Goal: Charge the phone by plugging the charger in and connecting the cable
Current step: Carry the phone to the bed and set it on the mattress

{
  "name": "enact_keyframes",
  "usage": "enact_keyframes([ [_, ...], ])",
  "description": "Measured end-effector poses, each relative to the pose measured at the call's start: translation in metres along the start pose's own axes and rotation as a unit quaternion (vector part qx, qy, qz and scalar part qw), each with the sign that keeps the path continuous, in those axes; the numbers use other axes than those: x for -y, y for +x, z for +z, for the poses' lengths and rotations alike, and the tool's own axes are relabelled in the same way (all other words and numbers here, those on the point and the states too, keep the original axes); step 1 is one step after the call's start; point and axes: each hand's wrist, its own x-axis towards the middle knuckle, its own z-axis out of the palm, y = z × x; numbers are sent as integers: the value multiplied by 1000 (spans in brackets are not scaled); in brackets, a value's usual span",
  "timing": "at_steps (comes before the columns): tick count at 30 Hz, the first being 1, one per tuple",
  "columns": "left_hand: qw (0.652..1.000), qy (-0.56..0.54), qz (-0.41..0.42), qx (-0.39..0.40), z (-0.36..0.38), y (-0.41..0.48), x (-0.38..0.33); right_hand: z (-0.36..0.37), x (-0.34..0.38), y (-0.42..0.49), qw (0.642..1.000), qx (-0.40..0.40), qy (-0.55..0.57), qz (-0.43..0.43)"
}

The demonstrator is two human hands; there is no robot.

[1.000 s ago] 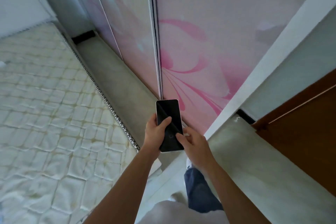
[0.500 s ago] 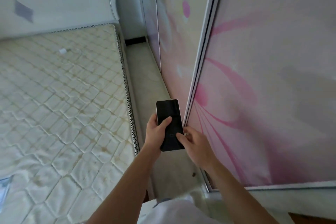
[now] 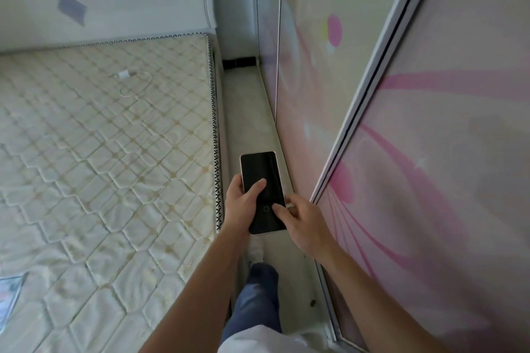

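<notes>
Glossy black glass phone (image 3: 261,180), quilted cream cloth mattress (image 3: 100,166), smooth white plastic charger (image 3: 124,75), pale polished floor (image 3: 246,112)

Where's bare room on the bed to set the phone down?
Broad bare mattress this side of the charger and cable, out to its right edge. Crowded: the narrow floor aisle between mattress and wardrobe door, where left hand and right hand hold the phone.

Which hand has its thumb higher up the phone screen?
The left hand: its thumb lies mid-screen on the phone; the right hand pinches lower down.
</notes>
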Motion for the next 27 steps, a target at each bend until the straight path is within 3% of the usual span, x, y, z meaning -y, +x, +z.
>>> enact_keyframes([
  [18, 1000, 14, 2, -19, -25, 295, -115, 39, 85, 315, 999, 29, 5, 11],
  [27, 999, -16, -27, -25, -25, 388, -153, 48, 100, 418, 999, 36, 23, 10],
])
